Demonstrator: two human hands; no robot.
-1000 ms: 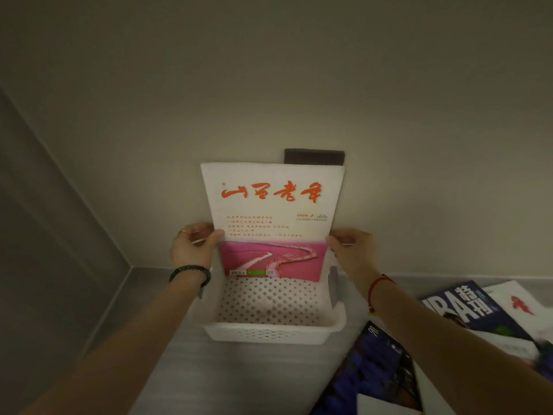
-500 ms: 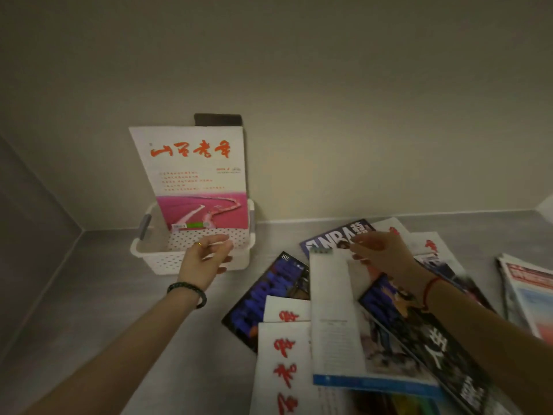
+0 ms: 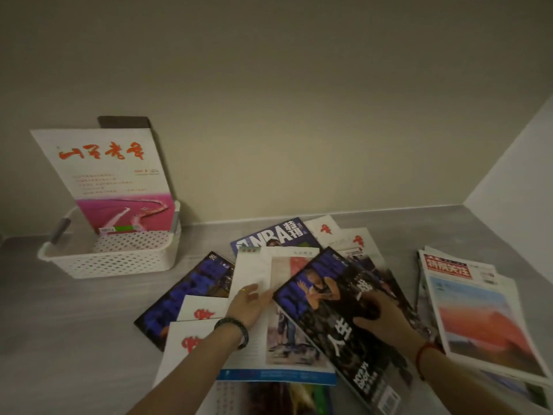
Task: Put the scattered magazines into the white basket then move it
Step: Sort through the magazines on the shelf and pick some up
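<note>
The white basket (image 3: 119, 262) stands at the far left by the wall. A white and pink magazine (image 3: 110, 181) stands upright in it, with a dark one behind. Several magazines lie scattered on the grey surface. My right hand (image 3: 386, 317) rests on a dark basketball magazine (image 3: 338, 319) that tilts up at its left edge; whether the fingers grip it is unclear. My left hand (image 3: 248, 304) lies flat, fingers apart, on a white magazine with a photo (image 3: 269, 339) beside it.
An NBA magazine (image 3: 278, 238) and white ones with red marks (image 3: 326, 229) lie behind. A blue-black magazine (image 3: 185, 292) lies left of my left hand. A stack with a red title (image 3: 472, 310) sits at the right. A wall corner rises at right.
My view has swung right from the basket to the pile. Both hands let go of the upright magazine and came down onto the scattered ones.
</note>
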